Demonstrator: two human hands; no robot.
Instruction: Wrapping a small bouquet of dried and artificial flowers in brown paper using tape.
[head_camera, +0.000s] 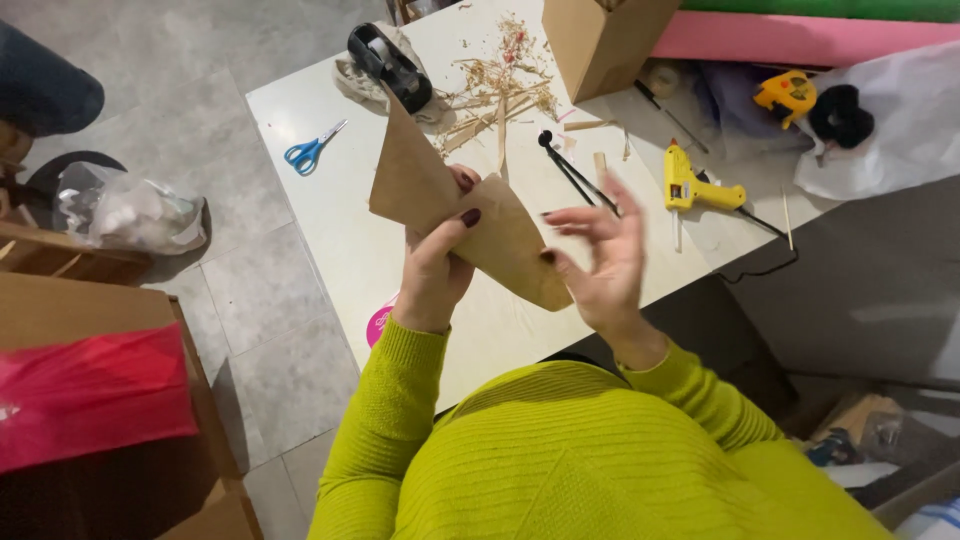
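Observation:
A sheet of brown paper rolled into a cone shape (440, 205) is held above a white table (330, 230). My left hand (435, 265) grips the cone at its middle, thumb on the front and fingers behind. Beside the cone's lower right end is my right hand (600, 255), fingers spread, its thumb touching the paper's edge. Both sleeves are yellow-green knit.
On the table lie blue-handled scissors (312, 148), a black tape dispenser (388, 62), a heap of straw and wooden sticks (500, 90), a yellow glue gun (695, 185), black tongs (570, 170) and a cardboard box (600, 40). Bags and boxes crowd the floor at left.

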